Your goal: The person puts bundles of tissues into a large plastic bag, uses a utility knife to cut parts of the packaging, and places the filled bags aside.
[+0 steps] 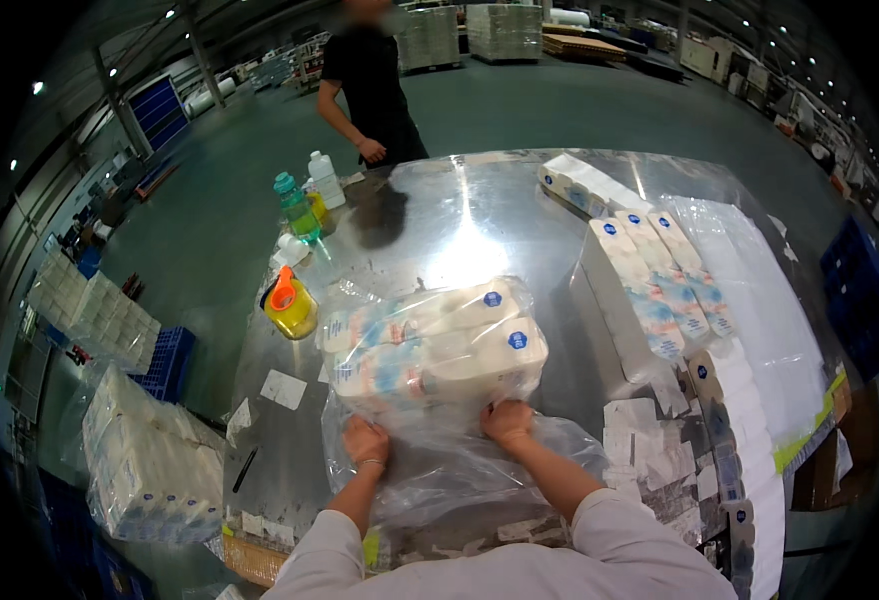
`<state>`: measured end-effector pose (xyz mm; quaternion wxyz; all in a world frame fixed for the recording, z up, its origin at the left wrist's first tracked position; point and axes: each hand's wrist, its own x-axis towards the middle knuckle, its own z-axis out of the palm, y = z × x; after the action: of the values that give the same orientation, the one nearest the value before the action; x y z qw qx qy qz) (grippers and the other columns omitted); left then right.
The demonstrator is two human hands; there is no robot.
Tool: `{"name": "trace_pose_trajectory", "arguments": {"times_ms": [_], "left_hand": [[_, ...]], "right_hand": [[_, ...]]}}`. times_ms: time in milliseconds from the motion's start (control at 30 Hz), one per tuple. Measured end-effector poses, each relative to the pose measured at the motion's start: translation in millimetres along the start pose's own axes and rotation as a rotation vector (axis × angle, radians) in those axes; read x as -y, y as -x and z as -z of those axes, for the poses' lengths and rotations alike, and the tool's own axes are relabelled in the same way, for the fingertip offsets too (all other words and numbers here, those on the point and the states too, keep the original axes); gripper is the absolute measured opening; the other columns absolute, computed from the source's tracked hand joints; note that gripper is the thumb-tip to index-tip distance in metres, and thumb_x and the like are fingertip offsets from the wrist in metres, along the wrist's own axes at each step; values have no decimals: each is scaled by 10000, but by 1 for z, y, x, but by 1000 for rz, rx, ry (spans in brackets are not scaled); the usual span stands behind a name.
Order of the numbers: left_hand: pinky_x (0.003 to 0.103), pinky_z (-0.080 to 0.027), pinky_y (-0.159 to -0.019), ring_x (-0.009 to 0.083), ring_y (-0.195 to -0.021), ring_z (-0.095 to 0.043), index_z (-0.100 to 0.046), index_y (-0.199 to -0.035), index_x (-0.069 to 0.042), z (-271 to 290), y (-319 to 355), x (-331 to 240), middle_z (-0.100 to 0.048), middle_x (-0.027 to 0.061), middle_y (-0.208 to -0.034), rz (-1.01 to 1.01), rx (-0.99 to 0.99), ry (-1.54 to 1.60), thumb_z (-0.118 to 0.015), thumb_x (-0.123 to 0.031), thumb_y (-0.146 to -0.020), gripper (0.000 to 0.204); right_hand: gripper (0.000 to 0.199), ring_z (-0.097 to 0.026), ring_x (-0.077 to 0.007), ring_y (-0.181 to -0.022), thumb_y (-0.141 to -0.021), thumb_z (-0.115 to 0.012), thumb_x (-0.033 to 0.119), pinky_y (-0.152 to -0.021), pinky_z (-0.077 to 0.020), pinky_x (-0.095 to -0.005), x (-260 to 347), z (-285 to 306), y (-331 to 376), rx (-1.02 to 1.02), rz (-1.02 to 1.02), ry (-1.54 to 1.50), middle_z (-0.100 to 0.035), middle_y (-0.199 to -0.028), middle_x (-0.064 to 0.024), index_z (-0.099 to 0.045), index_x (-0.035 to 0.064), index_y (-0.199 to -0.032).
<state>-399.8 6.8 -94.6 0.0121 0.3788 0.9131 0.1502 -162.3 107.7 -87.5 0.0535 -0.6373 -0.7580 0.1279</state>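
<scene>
We note left hand (365, 441), right hand (508, 420) both clenched on bag (440, 470) mouth; rolls (435, 345) inside, on table (460, 220).

A clear plastic bag (440, 450) holds white paper-roll packs (435, 345) with round blue labels, centre table. More wrapped roll packs (660, 280) with blue-dot labels lie at right; bagged packs (145, 460) stand lower left.

Head-worn fisheye, steeply down, close over table (520, 200)
</scene>
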Motion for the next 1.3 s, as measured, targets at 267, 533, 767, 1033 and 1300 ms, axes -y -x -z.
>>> {"name": "trace_pose_trajectory", "arguments": {"times_ms": [267,533,767,1033,1300], "left_hand": [[414,-383,-777,324,-878,-522,-493,-944,-20,-3,-1,1,-549,159,-918,-36,-35,11,-536,-228,-701,323],[419,-389,-767,342,-850,-516,-489,-933,-23,-5,-1,4,-531,163,-921,-38,-68,49,-547,-209,-689,312],[424,-398,-750,351,-837,-512,-479,-906,-20,-9,-2,4,-519,158,-913,-80,-110,25,-544,-189,-687,284],[429,-396,-753,357,-837,-511,-481,-896,-15,-13,-3,8,-515,163,-922,-119,-157,40,-544,-187,-694,273],[431,-391,-755,358,-835,-510,-482,-885,-8,-8,0,4,-514,170,-918,-101,-144,0,-546,-191,-696,271]], "right_hand": [[384,-613,-296,-668,-743,-441,354,-626,-483,-382,-3,-2,0,-34,22,-71,-620,-698,-157,-639,35,-661],[398,-618,-293,-680,-754,-432,362,-644,-483,-379,1,6,2,-18,13,-93,-622,-692,-154,-643,36,-668],[407,-621,-295,-700,-761,-431,374,-659,-478,-388,-4,-4,-1,-20,25,-122,-627,-720,-157,-648,34,-707],[385,-618,-286,-663,-747,-457,370,-612,-485,-383,1,17,7,-29,47,-135,-624,-696,-147,-647,40,-692],[376,-616,-295,-661,-739,-467,365,-615,-487,-394,-1,5,4,-74,80,-137,-623,-701,-155,-645,38,-695]]}}
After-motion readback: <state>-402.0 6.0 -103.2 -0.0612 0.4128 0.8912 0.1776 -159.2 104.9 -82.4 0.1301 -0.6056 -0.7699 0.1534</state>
